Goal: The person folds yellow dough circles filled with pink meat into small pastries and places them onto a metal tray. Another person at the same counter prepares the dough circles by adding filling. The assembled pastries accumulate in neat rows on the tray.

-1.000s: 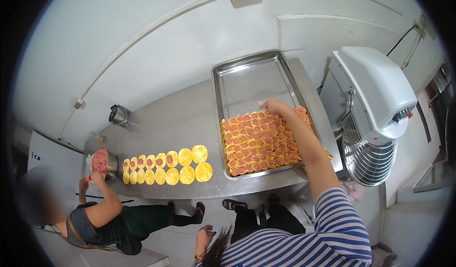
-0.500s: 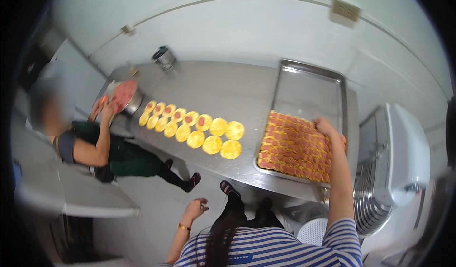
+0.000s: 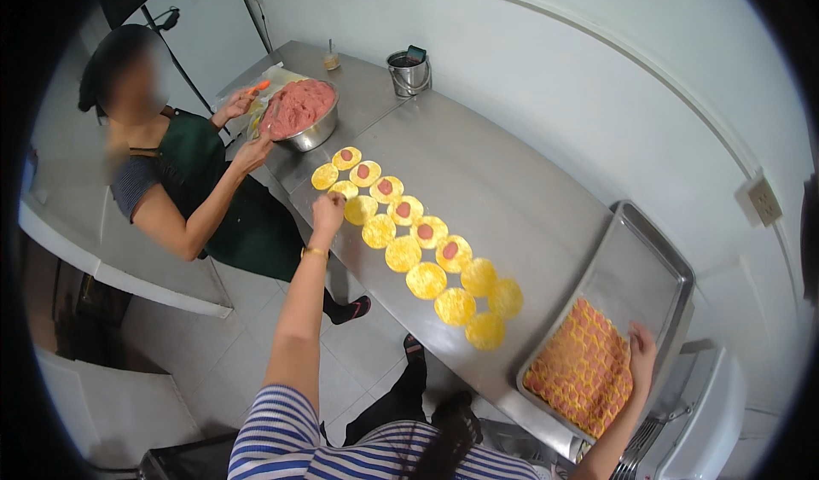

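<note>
Two rows of thin yellow rounds (image 3: 426,281) lie on the steel table; several in the far row carry a dab of pink minced meat (image 3: 403,210). My left hand (image 3: 328,213) reaches over the near row toward its left end, its fingers curled together at the edge of a round. Whether they grip it I cannot make out. On the right, my right hand (image 3: 641,348) is over the edge of a metal tray (image 3: 653,250), beside a packed layer of pink-and-yellow pieces (image 3: 580,365). Its fingers are blurred, and nothing is visibly held.
Across the left end, a co-worker (image 3: 192,151) holds an orange-handled tool (image 3: 258,87) beside a steel bowl of minced meat (image 3: 299,109). A small metal pail (image 3: 409,74) and a jar (image 3: 331,58) stand near the wall. A pale machine (image 3: 704,403) is at the right.
My left hand has risen from beside my body to the left end of the yellow rounds. The view has turned left. My right hand stays by the tray.
</note>
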Tool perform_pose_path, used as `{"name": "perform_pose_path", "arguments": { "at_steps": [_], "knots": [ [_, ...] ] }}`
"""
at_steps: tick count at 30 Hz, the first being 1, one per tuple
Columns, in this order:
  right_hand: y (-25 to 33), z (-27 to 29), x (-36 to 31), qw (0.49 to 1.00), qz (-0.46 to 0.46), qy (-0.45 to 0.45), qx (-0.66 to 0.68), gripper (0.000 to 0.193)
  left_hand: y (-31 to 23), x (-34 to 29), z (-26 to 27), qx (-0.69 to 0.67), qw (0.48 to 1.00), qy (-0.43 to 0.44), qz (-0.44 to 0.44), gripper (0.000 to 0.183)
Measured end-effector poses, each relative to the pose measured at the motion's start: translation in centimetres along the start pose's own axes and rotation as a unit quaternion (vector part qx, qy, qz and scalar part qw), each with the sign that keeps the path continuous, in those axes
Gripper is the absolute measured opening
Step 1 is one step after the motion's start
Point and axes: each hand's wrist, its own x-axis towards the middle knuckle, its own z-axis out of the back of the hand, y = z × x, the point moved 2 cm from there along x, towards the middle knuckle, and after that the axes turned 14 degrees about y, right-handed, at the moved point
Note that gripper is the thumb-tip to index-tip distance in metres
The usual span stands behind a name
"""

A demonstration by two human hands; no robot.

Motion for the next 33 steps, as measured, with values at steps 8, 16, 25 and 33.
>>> {"name": "perform_pose_path", "arguments": {
  "at_steps": [8,16,25,33],
  "knots": [
    [6.7,-5.9,-0.8,0.993,-0.114,-0.008,0.042,0.039,8.8,16.5,-3.3,0.172,0.982,-0.028,0.068,0.019],
    [12.0,-9.3,1.5,0.989,-0.138,0.002,0.058,0.04,10.7,21.3,-4.1,0.089,0.968,0.132,0.194,0.022],
    [17.0,-11.2,3.7,0.993,-0.102,0.014,0.053,0.035,11.5,21.3,-4.7,-0.561,0.787,0.131,0.221,0.031],
    [19.9,-17.8,5.0,0.977,-0.022,0.062,0.202,0.027,-5.4,6.7,-2.5,-0.642,0.661,0.385,0.055,0.039]
  ]
}}
